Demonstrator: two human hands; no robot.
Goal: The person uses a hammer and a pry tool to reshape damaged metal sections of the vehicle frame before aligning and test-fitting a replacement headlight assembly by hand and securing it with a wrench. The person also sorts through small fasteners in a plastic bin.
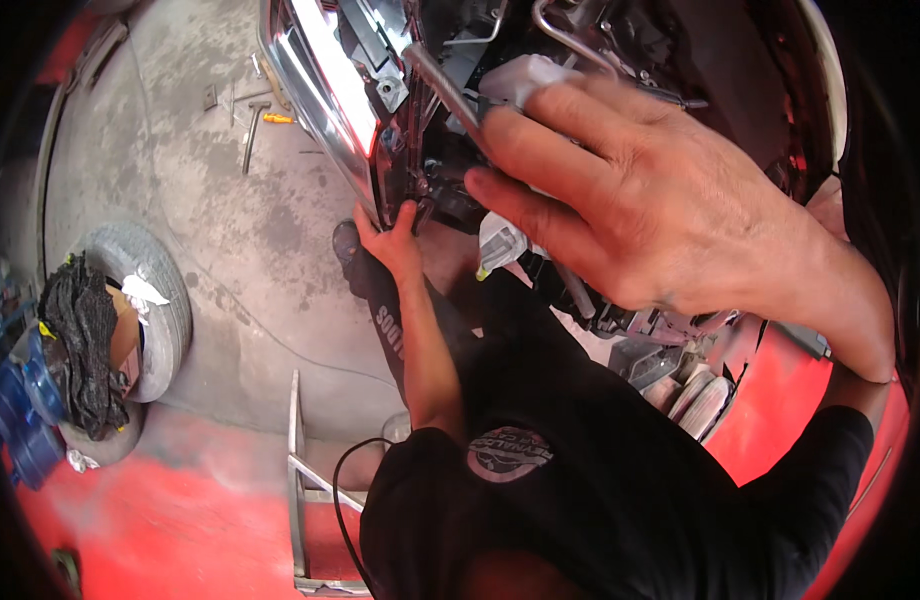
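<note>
from my head view the right hand hangs large and close to the lens, back up, wrist bent, its forearm curving in from the right rim; the fingers are half curled and point left, the thumb tucked below the forefinger and a gap between them; a grey rod ends at the forefinger and a whitish translucent piece shows just above the fingers, but i cannot tell whether the hand grips either; the left hand reaches up with its arm nearly straight, thumb raised and fingers split around the lower corner of the headlight assembly, which it has hold of; that assembly sits at the left edge of the vehicle's front, its top cut off by my view; the left hand's other fingertips are hidden behind it; the dark engine bay is partly masked by the right hand, its parts hard to make out; the black shirt covers much of the floor; the rim falls into black
</note>
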